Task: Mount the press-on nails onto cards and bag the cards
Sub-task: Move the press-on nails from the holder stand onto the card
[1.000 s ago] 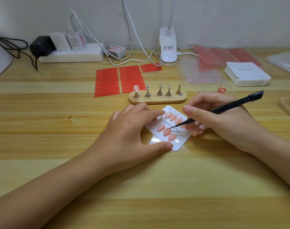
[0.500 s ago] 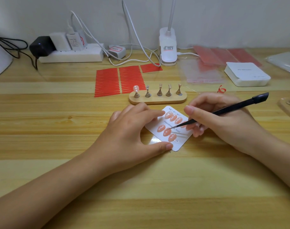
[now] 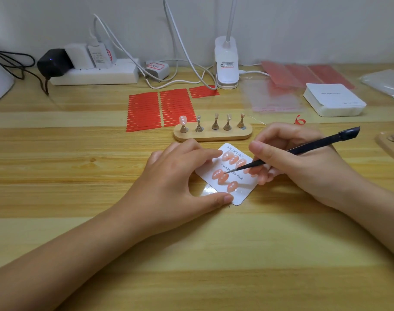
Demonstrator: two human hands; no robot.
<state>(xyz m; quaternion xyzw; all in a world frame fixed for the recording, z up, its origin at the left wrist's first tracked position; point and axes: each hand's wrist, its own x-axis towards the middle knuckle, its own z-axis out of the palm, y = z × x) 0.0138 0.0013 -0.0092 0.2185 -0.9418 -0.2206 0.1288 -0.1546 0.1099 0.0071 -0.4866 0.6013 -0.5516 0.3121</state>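
**Nail seating under way on card; bagging not begun**

We find the right hand (image 3: 303, 167) curled round a black tool (image 3: 303, 148), held like a pen, its fine tip on a nail (image 3: 220, 176) in the near row of the card (image 3: 243, 194). The left hand (image 3: 173, 176) lies spread on the card's left side, forefinger straight at the far corner and thumb pressing the near edge, gripping nothing.

The card sits flat on the table (image 3: 79, 176), mid-scene, between both hands. We count about seven peach nails on it; some may be hidden by the right fingers.

Handling, in our judgement: the nails are featherlight, glossy and slippery, and liable to skid or flick off if nudged sideways, so press straight down on the crown. The card looks thin and bendable; take it by bare edges, never across the nails.

Beyond the card, the stand (image 3: 212, 133) carries one nail on its leftmost peg; four pegs look bare. Red strips (image 3: 160, 108) lie farther back. Clear bags (image 3: 272, 97) lie far right, flat and apparently empty, beside a white card stack (image 3: 334, 99).
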